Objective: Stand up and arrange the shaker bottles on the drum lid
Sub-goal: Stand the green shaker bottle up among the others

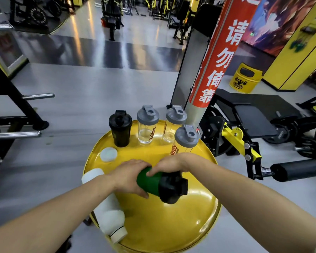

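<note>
A green shaker bottle [150,183] with a black lid lies tilted on its side over the middle of the yellow drum lid [164,223]. My left hand [130,177] grips its base end and my right hand [169,164] rests over its top side. A black shaker [120,128] and three clear shakers with grey lids [147,125] [174,123] [185,139] stand upright along the lid's far edge. A white bottle [108,214] lies on its side at the left rim, partly under my left forearm. A white round cap [108,154] lies flat near the black shaker.
A silver post with a red banner [221,52] rises just behind the drum on the right. A black and yellow weight bench [244,128] stands to the right, and a rack with steel bars [16,125] to the left. Grey gym floor surrounds the drum.
</note>
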The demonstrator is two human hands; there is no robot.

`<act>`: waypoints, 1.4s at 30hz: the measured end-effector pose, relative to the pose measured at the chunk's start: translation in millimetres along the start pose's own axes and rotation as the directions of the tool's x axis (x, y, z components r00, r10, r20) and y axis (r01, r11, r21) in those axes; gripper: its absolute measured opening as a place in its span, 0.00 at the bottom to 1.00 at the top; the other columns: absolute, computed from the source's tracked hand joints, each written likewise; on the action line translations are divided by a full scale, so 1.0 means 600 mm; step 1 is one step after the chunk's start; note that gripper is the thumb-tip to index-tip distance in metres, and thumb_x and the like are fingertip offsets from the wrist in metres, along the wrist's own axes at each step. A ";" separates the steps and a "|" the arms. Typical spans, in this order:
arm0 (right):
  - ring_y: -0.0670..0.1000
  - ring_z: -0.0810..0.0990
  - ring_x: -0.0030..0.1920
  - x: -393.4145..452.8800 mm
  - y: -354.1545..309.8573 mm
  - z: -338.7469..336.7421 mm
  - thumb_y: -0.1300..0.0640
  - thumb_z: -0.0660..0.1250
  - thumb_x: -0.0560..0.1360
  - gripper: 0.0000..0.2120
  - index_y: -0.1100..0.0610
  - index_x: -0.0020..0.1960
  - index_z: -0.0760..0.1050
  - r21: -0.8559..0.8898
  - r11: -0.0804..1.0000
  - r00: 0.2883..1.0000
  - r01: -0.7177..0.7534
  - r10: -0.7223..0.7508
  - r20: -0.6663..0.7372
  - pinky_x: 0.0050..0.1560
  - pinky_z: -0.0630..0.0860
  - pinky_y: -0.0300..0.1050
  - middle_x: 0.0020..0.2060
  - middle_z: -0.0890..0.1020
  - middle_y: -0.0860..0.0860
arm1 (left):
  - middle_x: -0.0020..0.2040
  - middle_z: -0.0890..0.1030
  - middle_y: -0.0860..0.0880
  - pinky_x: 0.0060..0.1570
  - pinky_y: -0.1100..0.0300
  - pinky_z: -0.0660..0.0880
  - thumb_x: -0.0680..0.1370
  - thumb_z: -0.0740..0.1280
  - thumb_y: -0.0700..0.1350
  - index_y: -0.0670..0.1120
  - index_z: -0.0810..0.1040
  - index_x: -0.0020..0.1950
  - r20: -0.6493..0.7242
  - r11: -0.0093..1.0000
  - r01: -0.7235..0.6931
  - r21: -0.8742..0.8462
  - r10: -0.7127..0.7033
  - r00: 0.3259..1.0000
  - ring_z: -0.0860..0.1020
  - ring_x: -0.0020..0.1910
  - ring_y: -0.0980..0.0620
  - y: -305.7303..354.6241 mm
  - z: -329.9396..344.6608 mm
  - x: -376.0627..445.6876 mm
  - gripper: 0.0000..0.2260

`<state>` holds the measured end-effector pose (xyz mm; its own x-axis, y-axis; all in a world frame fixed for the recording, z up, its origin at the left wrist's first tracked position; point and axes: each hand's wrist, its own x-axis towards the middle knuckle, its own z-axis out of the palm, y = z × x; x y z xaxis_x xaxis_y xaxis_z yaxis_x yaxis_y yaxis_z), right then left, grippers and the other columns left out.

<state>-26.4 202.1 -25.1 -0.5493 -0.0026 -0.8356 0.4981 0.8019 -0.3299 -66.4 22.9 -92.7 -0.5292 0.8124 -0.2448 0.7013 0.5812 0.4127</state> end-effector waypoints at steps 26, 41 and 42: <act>0.55 0.69 0.69 -0.003 -0.027 -0.083 0.39 0.78 0.65 0.49 0.41 0.79 0.57 -0.321 0.876 0.708 0.361 -0.481 -0.517 0.66 0.70 0.48 0.68 0.67 0.50 | 0.66 0.74 0.58 0.59 0.54 0.76 0.62 0.80 0.62 0.55 0.64 0.73 -0.292 0.805 0.087 -0.586 -0.310 0.905 0.74 0.64 0.55 -0.062 0.006 0.053 0.44; 0.55 0.72 0.68 0.002 -0.012 -0.101 0.42 0.80 0.63 0.49 0.48 0.77 0.58 -0.380 0.879 0.669 0.289 -0.469 -0.577 0.65 0.75 0.53 0.71 0.69 0.51 | 0.62 0.78 0.56 0.43 0.65 0.76 0.67 0.81 0.49 0.55 0.68 0.71 -0.337 0.842 0.039 -0.538 -0.258 0.906 0.78 0.54 0.55 -0.048 -0.027 0.096 0.36; 0.55 0.72 0.68 0.001 -0.013 -0.102 0.42 0.80 0.63 0.50 0.48 0.77 0.57 -0.388 0.878 0.671 0.281 -0.469 -0.575 0.65 0.75 0.53 0.71 0.69 0.51 | 0.62 0.78 0.56 0.44 0.65 0.76 0.67 0.81 0.50 0.54 0.68 0.71 -0.323 0.853 0.054 -0.520 -0.254 0.912 0.78 0.54 0.55 -0.051 -0.028 0.094 0.36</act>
<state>-71.9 232.3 3.6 -0.9876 -0.0341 -0.1531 0.0226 0.9348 -0.3543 -125.6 50.0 -104.3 -0.8150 0.5777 -0.0452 0.3210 0.5150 0.7948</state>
